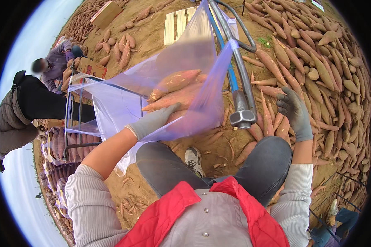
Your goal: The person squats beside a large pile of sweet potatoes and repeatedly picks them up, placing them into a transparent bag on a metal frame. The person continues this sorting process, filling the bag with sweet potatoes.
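Note:
My left hand (154, 121), in a grey glove, reaches into a purple mesh bag (201, 119) and rests on the near side of several sweet potatoes (176, 95) lying inside; part of its fingers is hidden, and whether it grips one cannot be told. The bag hangs stretched open on a metal frame (79, 108), with its right side fastened to a steel bar (239, 71) that ends in a large bolt. My right hand (293, 112), gloved in grey, holds nothing, its fingers apart and slightly curled, beside the heap of sweet potatoes (321, 71).
A wooden pallet (170, 29) and a cardboard box (106, 14) stand beyond the bag. Loose sweet potatoes (125, 55) lie on the soil. Filled mesh bags (57, 145) are stacked at left, near a standing person (14, 114) and a crouching person (57, 61). Part of another person (343, 223) shows lower right.

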Demonstrator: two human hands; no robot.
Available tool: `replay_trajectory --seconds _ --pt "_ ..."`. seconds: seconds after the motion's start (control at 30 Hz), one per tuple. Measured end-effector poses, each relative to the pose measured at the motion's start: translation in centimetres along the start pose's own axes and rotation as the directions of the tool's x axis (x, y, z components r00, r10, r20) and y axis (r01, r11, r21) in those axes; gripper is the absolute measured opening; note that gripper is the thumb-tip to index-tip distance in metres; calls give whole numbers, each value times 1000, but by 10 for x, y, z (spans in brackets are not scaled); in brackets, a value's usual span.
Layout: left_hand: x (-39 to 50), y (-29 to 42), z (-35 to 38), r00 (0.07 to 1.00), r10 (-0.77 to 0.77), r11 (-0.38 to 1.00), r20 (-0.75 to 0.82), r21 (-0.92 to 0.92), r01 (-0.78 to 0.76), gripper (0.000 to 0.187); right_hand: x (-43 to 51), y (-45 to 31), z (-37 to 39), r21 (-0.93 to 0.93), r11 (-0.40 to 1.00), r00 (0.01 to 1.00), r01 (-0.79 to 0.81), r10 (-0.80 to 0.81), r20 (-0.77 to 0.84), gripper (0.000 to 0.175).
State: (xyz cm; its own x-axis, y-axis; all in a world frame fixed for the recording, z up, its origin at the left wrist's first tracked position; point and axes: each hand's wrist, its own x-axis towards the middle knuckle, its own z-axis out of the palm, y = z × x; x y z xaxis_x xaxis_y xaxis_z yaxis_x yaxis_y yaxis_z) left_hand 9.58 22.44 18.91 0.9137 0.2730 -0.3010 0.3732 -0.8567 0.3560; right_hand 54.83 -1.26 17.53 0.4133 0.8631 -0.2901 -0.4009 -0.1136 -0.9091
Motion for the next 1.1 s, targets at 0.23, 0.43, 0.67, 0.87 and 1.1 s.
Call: replay_trajectory --seconds 0.23,0.43,0.67,0.87,1.1 --pt "12 44 -29 930 -316 880 -185 309 361 86 -5 14 -27 64 998 1000 -9 11 -21 48" --pt "31 35 -29 948 -88 650 -307 703 288 89 -21 54 -60 61 992 987 -110 116 -108 49" --pt "98 7 27 781 526 640 -336 762 -103 41 -44 124 -97 293 929 899 -227 315 -305 42" --pt "67 -9 36 948 209 707 -239 707 22 40 -85 178 -106 151 920 845 -361 391 -365 44" --pt "49 25 13 961 -19 814 -274 555 175 56 -153 198 -135 90 855 737 -511 489 -466 32"
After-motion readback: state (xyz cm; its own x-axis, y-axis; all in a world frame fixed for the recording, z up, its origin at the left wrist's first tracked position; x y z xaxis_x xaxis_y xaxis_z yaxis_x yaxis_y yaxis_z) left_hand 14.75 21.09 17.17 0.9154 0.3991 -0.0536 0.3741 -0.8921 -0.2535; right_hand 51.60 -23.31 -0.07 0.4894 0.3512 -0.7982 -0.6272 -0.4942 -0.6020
